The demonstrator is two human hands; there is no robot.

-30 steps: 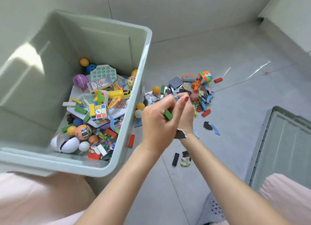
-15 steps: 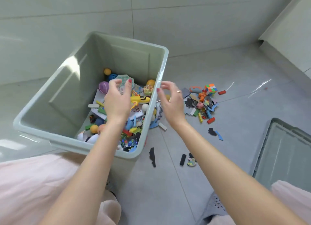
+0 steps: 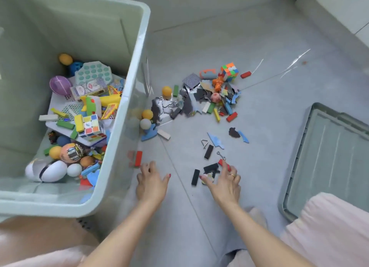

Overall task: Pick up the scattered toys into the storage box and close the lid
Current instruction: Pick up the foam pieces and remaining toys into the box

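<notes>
The pale green storage box (image 3: 142, 47) stands at the left, holding several toys such as a yellow plane (image 3: 108, 100) and a puzzle cube (image 3: 90, 127). Scattered toys (image 3: 209, 99) lie in a pile on the floor to its right, with a colourful cube (image 3: 230, 71) at the far end. My left hand (image 3: 152, 183) is low over the floor by the box's near corner, fingers spread, just below a red block (image 3: 138, 158). My right hand (image 3: 224, 181) reaches with spread fingers over black blocks (image 3: 210, 168) and a small colourful piece (image 3: 209, 176). Neither hand holds anything.
The box's lid (image 3: 329, 147) lies flat on the floor at the right. Two orange balls (image 3: 147, 114) and a white one sit against the box wall. A metal triangle (image 3: 204, 143) and blue flat pieces (image 3: 215, 142) lie between pile and hands. My pink-clothed knees (image 3: 329, 226) frame the bottom.
My hands held a green block and dark pieces together, moved over the box and let them go. Both hands have now dropped to the floor near the black blocks.
</notes>
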